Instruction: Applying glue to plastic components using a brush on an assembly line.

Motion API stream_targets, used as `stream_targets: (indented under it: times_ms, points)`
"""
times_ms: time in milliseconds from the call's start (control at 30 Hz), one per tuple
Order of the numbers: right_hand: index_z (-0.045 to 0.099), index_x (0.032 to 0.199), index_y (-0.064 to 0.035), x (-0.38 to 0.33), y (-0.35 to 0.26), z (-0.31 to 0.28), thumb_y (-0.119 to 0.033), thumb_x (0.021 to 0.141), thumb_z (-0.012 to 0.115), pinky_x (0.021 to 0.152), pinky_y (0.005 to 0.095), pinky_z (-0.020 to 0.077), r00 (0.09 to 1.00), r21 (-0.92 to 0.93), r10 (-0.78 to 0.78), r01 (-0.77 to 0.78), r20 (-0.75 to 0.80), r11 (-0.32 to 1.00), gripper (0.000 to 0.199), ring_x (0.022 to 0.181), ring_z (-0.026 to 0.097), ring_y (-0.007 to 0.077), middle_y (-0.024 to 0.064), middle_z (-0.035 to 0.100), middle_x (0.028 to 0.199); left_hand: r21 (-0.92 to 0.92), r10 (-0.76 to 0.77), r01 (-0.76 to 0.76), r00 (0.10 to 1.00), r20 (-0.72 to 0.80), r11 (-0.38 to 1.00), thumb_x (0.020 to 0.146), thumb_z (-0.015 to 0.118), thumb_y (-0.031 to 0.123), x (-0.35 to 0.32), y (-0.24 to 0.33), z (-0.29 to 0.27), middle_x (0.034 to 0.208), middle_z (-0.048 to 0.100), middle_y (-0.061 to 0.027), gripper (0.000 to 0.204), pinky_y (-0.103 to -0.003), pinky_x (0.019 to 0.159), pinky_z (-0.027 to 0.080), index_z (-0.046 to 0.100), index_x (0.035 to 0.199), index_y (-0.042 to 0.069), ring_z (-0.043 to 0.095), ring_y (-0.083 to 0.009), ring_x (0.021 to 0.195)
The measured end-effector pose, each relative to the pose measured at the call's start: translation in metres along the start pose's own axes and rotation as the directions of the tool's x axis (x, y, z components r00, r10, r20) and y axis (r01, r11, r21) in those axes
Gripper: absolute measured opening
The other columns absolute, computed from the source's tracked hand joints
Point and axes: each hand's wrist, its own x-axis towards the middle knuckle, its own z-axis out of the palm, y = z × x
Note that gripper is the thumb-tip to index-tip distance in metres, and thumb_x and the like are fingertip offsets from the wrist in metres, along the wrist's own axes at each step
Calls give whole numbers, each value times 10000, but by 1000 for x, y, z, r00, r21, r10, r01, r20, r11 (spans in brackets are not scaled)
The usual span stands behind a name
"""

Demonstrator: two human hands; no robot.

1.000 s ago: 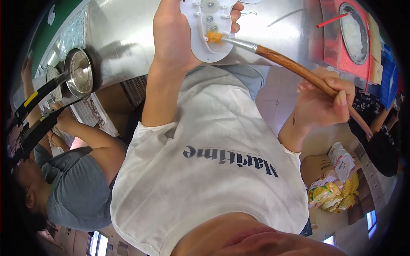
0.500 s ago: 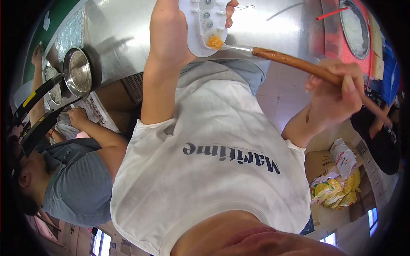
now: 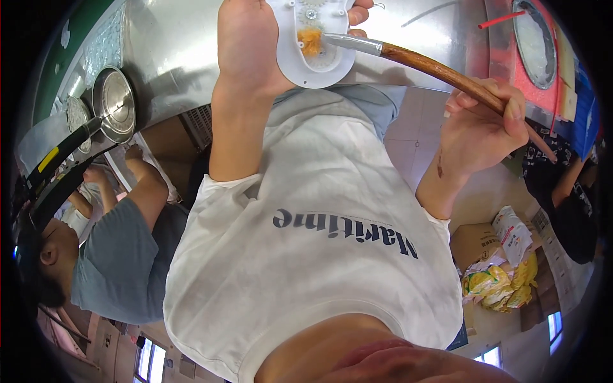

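Note:
My left hand [image 3: 250,48] is closed round a white plastic housing [image 3: 331,73] at the top of the picture, fingertips showing on its far right side. Inside the housing are metal screws and small posts; its upper end is cut off by the picture edge. In my right hand [image 3: 488,124] is a paintbrush [image 3: 440,69] with a brown wooden handle and a silver ferrule, gripped along the handle. Its orange bristles [image 3: 310,41] rest inside the lower end of the housing.
A shiny metal table [image 3: 185,32] lies beneath the housing. On the left are a round metal bowl [image 3: 115,105] and a co-worker in a grey shirt [image 3: 118,262]. At the right stand an oval metal container [image 3: 535,45] of whitish material on a red surface, a red stick [image 3: 501,20], and another person [image 3: 555,204].
The brush has moved left, its bristles passing from the housing's lower edge to farther inside it. My right hand has shifted left. The co-worker's arm at left has moved.

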Motion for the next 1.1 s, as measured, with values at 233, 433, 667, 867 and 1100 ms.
stream_targets:
  times_ms: [233,433,667,867,1100]
  points:
    - [511,900,75,7,-29,-4,-160,831,384,455,372,481,963,-193,-51,105,266,976,275,475,540,292,248,550,613,83,9,-4,998,-62,997,930,274,366,-2,-2,-6,895,580,-198,537,-367,657,500,466,1189,-64,590,-257,721]
    - [508,895,82,11,-32,-2,-137,828,405,457,368,481,930,-209,-47,131,364,969,250,474,544,291,247,548,606,106,10,-2,998,-70,994,929,271,377,-2,-3,-7,894,583,-191,544,-361,662,508,468,1189,-58,596,-250,721]
    - [493,861,-4,-4,-3,7,-272,852,411,410,334,441,995,-249,-102,95,-12,964,280,504,523,238,163,533,629,48,74,-71,994,-78,996,925,265,374,-4,-12,0,917,572,-190,538,-362,684,472,438,1228,-35,569,-249,749]
    - [491,872,-19,-3,-3,8,-288,862,393,420,347,449,984,-246,-171,180,58,952,286,515,526,238,159,547,647,481,216,-140,970,-107,865,924,260,373,-10,-17,-10,976,571,-175,529,-343,684,463,390,1310,35,558,-221,761]
    - [487,907,1,-1,-2,5,-272,856,383,416,370,478,860,-411,-466,508,205,757,296,464,543,289,220,561,638,396,230,-210,973,-3,894,923,266,378,-12,-21,-25,948,581,-175,544,-332,676,486,382,1331,37,571,-207,770]
